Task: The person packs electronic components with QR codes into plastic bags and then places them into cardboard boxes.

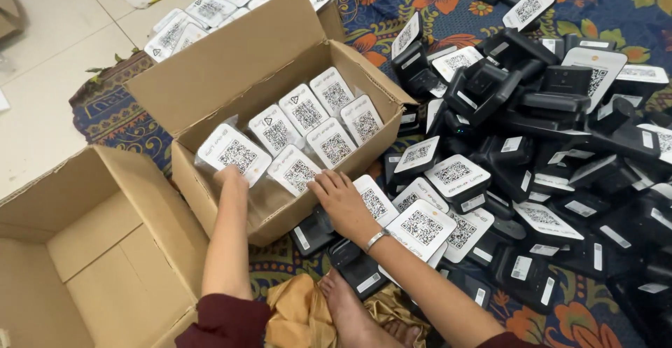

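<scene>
An open cardboard box point(217, 64) lies on a patterned mat, holding several bagged black devices with white square-code labels. My left hand point(232, 177) reaches over the box's near wall and holds one bagged device point(233, 153) at the box's left end. My right hand point(341, 201) rests on the box's near edge, fingers on another bagged device point(299, 173) inside. A metal bracelet sits on my right wrist.
A big pile of black devices point(553, 131) covers the mat to the right. A second empty cardboard box point(91, 250) stands at lower left. More bagged devices point(210, 8) lie behind the box. My bare foot point(350, 313) rests on yellow cloth below.
</scene>
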